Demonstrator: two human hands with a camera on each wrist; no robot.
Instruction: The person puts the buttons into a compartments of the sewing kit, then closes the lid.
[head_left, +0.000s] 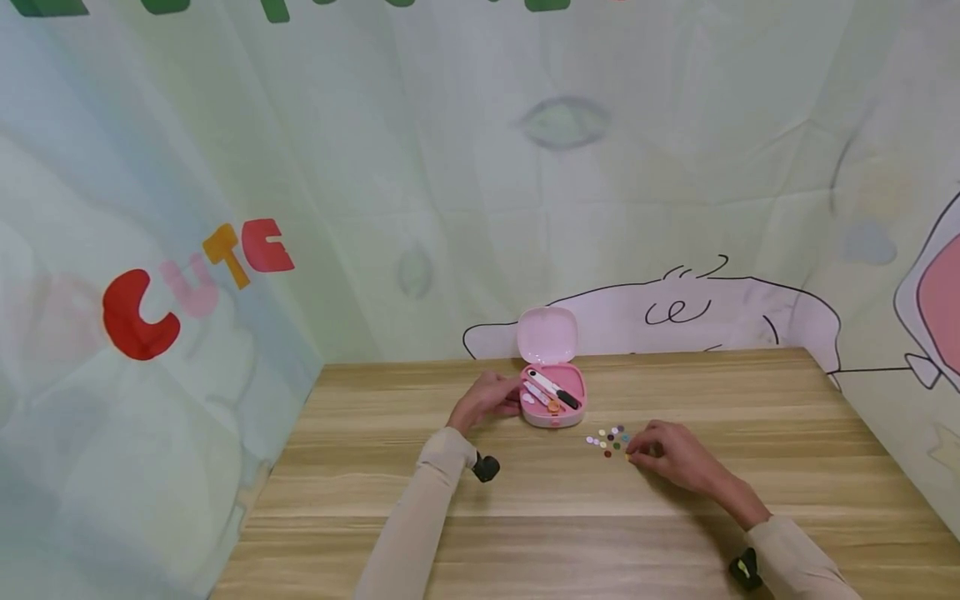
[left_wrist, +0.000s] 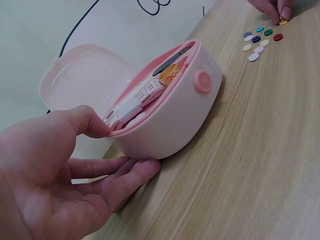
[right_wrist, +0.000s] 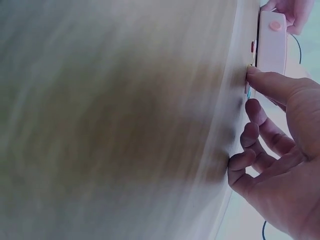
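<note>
A pink sewing box [head_left: 553,421] stands on the table with its lid [head_left: 547,335] raised. My left hand [head_left: 491,398] grips the box's left side, thumb on the rim and fingers against the lower wall, as the left wrist view [left_wrist: 75,170] shows. Inside lie a tape measure [left_wrist: 148,92], an orange spool-like piece [left_wrist: 169,74] and a black-handled tool [head_left: 567,398]. To the right of the box, several small coloured buttons [head_left: 610,437] are spread flat. At their right edge my right hand [head_left: 678,454] pinches a yellow button [left_wrist: 283,22] at the table surface, thumb and a fingertip on it.
The wooden table [head_left: 540,550] ends at a printed fabric backdrop [head_left: 450,167] behind the box. A red button [head_left: 607,454] lies nearest the front of the group. Black wrist cameras [head_left: 486,467] are worn on both wrists.
</note>
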